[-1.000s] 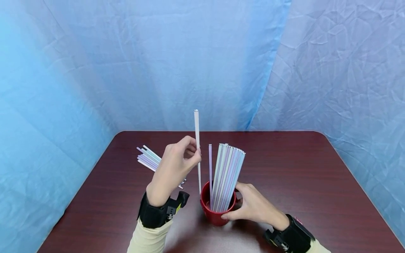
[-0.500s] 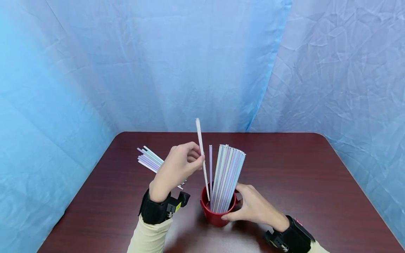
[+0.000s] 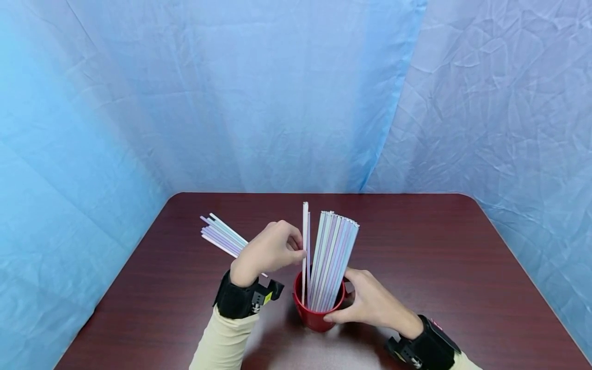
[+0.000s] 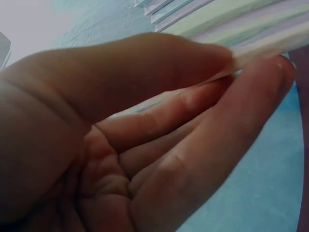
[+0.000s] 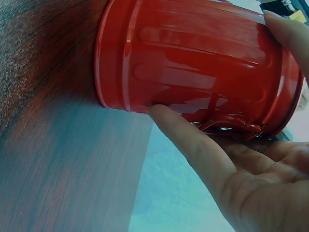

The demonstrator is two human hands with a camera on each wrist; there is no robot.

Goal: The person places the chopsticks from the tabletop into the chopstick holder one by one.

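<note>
On a dark table (image 3: pixel 416 267) before blue drapes, a white straw (image 3: pixel 304 241) pinched in the left hand (image 3: pixel 268 252) is best lowered straight into the red cup (image 3: pixel 314 313) below, steadied by the curled right hand (image 3: pixel 370 303).

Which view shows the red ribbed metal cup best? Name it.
The right wrist view: the red ribbed metal cup fills it, wall and base clear. The head view shows its rim among straws; the left wrist view shows none.

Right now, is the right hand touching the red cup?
Touching. The right wrist view shows the right hand with fingers pressed against the wall of the red cup; the head view agrees.
</note>
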